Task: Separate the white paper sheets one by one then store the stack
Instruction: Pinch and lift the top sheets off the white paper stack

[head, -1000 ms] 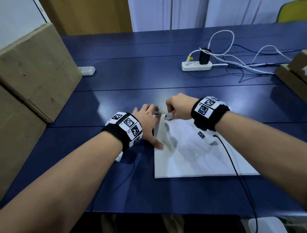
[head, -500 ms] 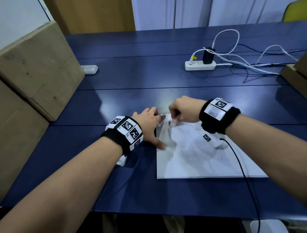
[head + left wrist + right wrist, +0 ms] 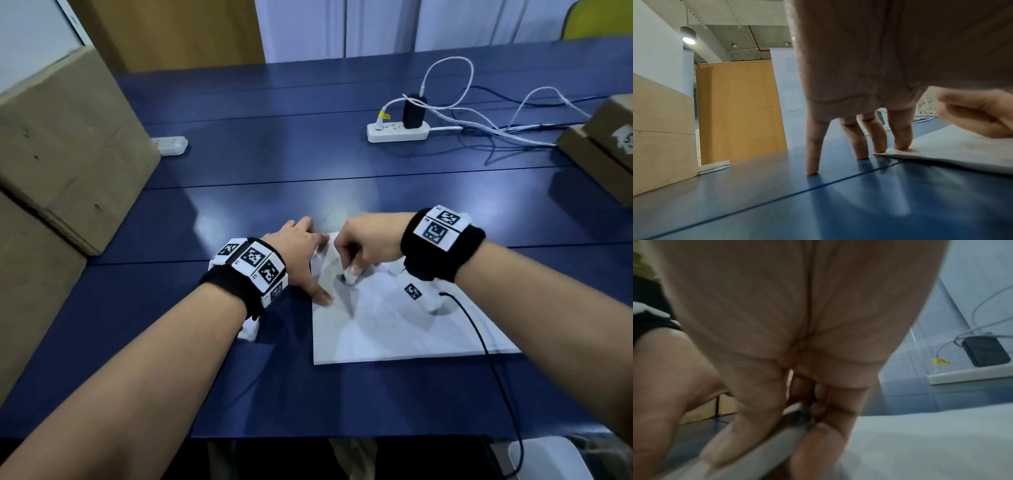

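Observation:
A stack of white paper sheets lies flat on the blue table. My left hand rests at the stack's far left corner with straight fingers. In the left wrist view its fingertips press the paper corner and the table beside it. My right hand is curled and pinches the top sheet at that same corner, bending it up off the stack. The right wrist view shows the sheet's edge caught between thumb and fingers, blurred.
Large cardboard boxes stand along the left. A white power strip with a black charger and loose cables lies at the back. More boxes sit at the right. A black cable trails from my right wrist across the paper.
My right hand has taken the top sheet's far left corner and lifted it slightly toward me. The left hand has stayed pressing at the corner.

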